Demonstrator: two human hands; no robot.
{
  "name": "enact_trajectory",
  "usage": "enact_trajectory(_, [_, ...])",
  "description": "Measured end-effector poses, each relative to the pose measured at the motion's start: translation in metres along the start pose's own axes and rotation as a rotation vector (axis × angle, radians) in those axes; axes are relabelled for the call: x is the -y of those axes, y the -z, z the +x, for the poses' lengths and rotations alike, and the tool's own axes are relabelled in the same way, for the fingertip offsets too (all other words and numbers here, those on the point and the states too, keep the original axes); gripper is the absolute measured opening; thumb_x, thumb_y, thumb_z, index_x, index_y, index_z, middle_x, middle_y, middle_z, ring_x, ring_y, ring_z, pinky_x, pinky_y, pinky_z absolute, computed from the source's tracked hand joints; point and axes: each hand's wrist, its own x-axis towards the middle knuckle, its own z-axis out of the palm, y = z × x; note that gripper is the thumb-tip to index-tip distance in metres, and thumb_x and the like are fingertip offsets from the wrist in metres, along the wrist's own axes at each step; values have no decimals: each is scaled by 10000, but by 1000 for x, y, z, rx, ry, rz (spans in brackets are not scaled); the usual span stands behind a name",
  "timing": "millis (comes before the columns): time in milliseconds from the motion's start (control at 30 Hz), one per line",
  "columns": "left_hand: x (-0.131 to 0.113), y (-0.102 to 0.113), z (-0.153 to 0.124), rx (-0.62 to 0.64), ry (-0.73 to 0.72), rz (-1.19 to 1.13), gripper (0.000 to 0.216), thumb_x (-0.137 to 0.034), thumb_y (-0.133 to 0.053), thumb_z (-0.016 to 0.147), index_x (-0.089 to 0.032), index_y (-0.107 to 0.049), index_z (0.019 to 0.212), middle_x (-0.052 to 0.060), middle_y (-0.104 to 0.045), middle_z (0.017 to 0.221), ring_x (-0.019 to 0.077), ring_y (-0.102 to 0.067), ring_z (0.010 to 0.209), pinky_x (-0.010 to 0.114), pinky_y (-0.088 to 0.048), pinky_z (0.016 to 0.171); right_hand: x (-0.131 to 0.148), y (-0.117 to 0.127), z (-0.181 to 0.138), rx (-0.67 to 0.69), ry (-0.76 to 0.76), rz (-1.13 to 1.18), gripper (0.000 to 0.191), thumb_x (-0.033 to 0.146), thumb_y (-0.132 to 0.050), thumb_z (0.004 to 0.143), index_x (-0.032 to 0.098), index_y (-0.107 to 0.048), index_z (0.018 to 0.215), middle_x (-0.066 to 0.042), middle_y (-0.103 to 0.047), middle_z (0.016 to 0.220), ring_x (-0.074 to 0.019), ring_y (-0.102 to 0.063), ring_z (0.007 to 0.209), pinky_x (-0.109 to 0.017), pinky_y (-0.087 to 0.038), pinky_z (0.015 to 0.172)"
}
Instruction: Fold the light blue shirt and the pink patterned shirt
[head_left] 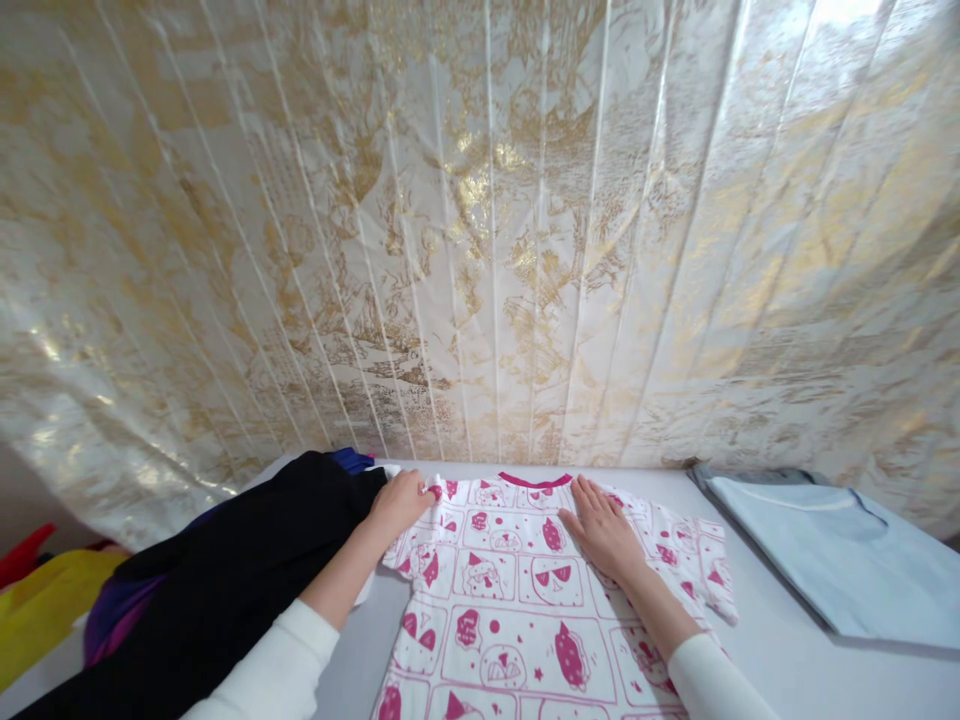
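A white T-shirt [510, 590] with pink cartoon prints and a dark pink neckband lies spread out in front of me, its collar toward the wall. At its left shoulder, my left hand [403, 502] has its fingers closed on the fabric, which bunches a little there. My right hand [604, 530] rests flat just right of the collar, fingers stretched out and pressing the cloth. To its right the short sleeve reaches outward. The lower part of the T-shirt runs out of the picture.
Black clothing [262, 570] is heaped on the left, over purple and blue cloth. Yellow cloth [60, 600] lies farther left. A folded light blue shirt [840, 560] sits on grey cloth at the right. Behind the white table [795, 670] hangs a shiny gold-patterned sheet [480, 250].
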Motion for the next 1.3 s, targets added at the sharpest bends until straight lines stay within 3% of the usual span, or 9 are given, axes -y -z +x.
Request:
enact_trajectory(167, [9,0,-22,-86,82,77,268,-53,-404,939,-79,-523,1178,109,-668,902,236,-679,852,330,-514,719,0,1,0,0,6,1,646,468,-307,961,53,-371,1453,-149,-334,1526,-277,-298,1414,-439,-246,1138])
enact_trajectory(367, [0,-3,-36,-216,52,160,406,49,-334,860,-89,-554,1173,205,-570,1179,282,-658,916,365,-500,739,-1,-3,-1,-21,30,-1,638,476,-295,961,76,-382,1450,-148,-348,1519,-261,-303,1414,-449,-262,1133])
enact_trajectory(500, [-40,-6,-39,-309,-93,130,385,16,-323,861,-114,-611,1080,171,-583,1167,304,-546,1103,442,-419,931,-2,-7,0,-46,36,2,650,483,-310,957,57,-389,1442,-163,-358,1513,-264,-302,1414,-449,-255,1140])
enact_trajectory(600, [-81,-24,-40,-284,-265,48,393,-38,-359,873,-202,-629,1108,64,-640,1133,218,-581,1057,333,-424,947,-1,-9,1,-54,39,10,644,482,-316,956,65,-396,1439,-165,-364,1509,-273,-309,1410,-459,-261,1136])
enact_trajectory(667, [-103,-42,-38,-267,-330,-8,346,-176,-444,906,-215,-598,1214,64,-612,1259,225,-554,1154,311,-435,960,-1,-10,2,-68,47,19,637,484,-313,956,77,-401,1438,-166,-373,1506,-274,-315,1407,-465,-264,1133])
enact_trajectory(733, [-113,-58,-34,-276,-331,-52,431,-313,-494,919,-196,-523,1333,100,-501,1412,282,-445,1301,377,-418,1016,-2,-11,2,-89,60,39,629,484,-311,957,85,-406,1433,-166,-384,1501,-273,-326,1401,-467,-276,1128])
enact_trajectory(867, [-106,-73,-22,-309,-295,-105,489,-366,-418,969,-164,-430,1414,105,-390,1495,306,-324,1389,482,-350,1084,-4,-3,3,-137,98,102,565,437,-329,963,99,-442,1401,-168,-455,1456,-278,-391,1359,-449,-359,1079])
enact_trajectory(1067, [-79,-76,-7,-284,-388,-120,466,-351,-395,989,-166,-415,1417,74,-379,1500,223,-334,1392,436,-326,1112,7,15,-7,-133,175,87,457,385,-378,957,158,-527,1324,-136,-573,1327,-282,-524,1191,-427,-421,995])
enact_trajectory(1300, [-47,-77,-5,-270,-457,-104,476,-375,-351,1007,-176,-380,1438,74,-351,1515,199,-322,1397,396,-304,1122,-10,1,-8,-27,49,-15,567,456,-352,954,160,-421,1433,-92,-402,1505,-263,-326,1399,-462,-273,1118])
